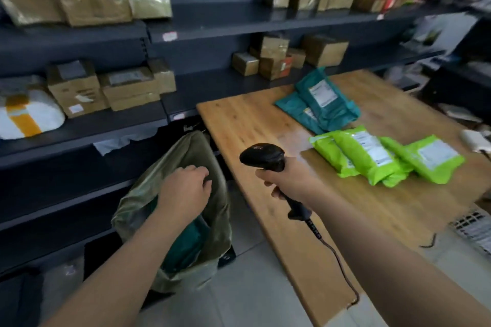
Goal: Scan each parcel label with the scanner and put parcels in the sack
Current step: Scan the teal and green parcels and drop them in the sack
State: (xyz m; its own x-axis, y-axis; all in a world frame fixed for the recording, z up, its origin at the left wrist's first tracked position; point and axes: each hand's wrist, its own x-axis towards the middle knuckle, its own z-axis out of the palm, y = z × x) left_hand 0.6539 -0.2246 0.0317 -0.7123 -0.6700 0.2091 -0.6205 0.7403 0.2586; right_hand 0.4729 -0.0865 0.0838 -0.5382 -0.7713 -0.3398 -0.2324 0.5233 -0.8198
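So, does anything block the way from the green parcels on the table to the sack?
Nothing visible does. Bare table lies between the green parcels and the sack, whose mouth is open. The left hand hangs over that mouth, the right hand holds the scanner above the table edge.

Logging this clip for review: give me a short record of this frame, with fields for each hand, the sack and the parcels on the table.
sack: olive, on the floor beside the table, one teal parcel visible inside
left hand: above the sack's open mouth, fingers loosely curled, holding nothing
right hand: grips the black scanner by its handle, above the table
teal parcels: overlapping on the table's far side, labels up
green parcels: overlapping on the table, nearer the person, labels up
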